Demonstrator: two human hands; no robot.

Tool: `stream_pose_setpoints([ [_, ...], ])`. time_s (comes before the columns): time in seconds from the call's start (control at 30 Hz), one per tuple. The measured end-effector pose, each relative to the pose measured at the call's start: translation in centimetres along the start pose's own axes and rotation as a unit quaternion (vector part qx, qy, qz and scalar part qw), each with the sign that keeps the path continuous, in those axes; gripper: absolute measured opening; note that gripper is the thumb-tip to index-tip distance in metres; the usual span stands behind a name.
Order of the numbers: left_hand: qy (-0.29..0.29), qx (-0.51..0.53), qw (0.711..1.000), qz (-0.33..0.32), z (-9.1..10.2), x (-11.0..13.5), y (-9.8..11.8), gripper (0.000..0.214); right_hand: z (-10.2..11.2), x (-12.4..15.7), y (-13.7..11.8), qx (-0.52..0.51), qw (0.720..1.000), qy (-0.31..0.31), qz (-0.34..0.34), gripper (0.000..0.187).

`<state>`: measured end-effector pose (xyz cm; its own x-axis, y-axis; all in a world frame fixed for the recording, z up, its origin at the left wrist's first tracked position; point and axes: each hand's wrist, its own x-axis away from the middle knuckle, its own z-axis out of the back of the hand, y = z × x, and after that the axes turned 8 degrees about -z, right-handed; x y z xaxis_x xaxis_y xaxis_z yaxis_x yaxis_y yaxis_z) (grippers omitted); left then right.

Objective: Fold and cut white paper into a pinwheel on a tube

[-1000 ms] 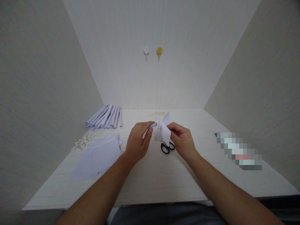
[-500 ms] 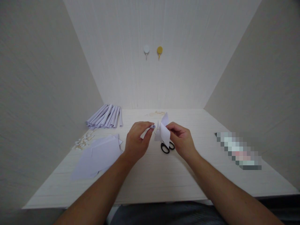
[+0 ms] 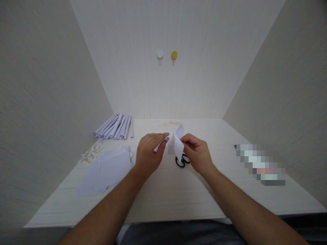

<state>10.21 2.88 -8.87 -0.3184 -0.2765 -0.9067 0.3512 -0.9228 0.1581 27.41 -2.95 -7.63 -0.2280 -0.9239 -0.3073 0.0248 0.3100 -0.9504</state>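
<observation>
Between the thumb and fingers of my left hand (image 3: 149, 153) is a thin rolled paper tube (image 3: 167, 138), its end pointing right. My right hand (image 3: 198, 149) pinches a white paper pinwheel (image 3: 178, 144) with curved, folded blades. A small gap separates the tube's end from the pinwheel. A thin pin-like tip seems to stick out on the pinwheel's left side, too small to make out well. Below the pinwheel lie black-handled scissors (image 3: 180, 162) on the table, their blades hidden.
Several rolled paper tubes (image 3: 114, 126) are piled at the back left. In front of them are small white-and-tan pieces (image 3: 92, 152) and flat paper sheets (image 3: 108, 172). A blurred-out item (image 3: 260, 165) lies at right. Two hooks, white (image 3: 159, 54) and yellow (image 3: 174, 54), are on the back wall.
The pinwheel has turned and shifted slightly left in my right hand. My left hand has barely moved and keeps the paper tube.
</observation>
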Motion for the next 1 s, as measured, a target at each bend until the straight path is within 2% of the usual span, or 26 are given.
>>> stream_pose_setpoints([
  [0.23,0.009,-0.008,1.000,-0.008,-0.09,0.12,0.00,0.023,-0.09,0.04,0.06,-0.007,1.000,-0.005,-0.003,0.005],
  [0.47,-0.015,0.040,0.999,0.017,0.07,0.06,0.34,0.028,-0.27,0.04,-0.46,-0.022,0.999,0.007,-0.046,0.016],
  [1.0,0.004,0.104,0.995,0.002,0.41,0.05,0.30,0.030,-0.15,-0.05,-0.47,-0.021,0.999,-0.004,-0.038,0.017],
])
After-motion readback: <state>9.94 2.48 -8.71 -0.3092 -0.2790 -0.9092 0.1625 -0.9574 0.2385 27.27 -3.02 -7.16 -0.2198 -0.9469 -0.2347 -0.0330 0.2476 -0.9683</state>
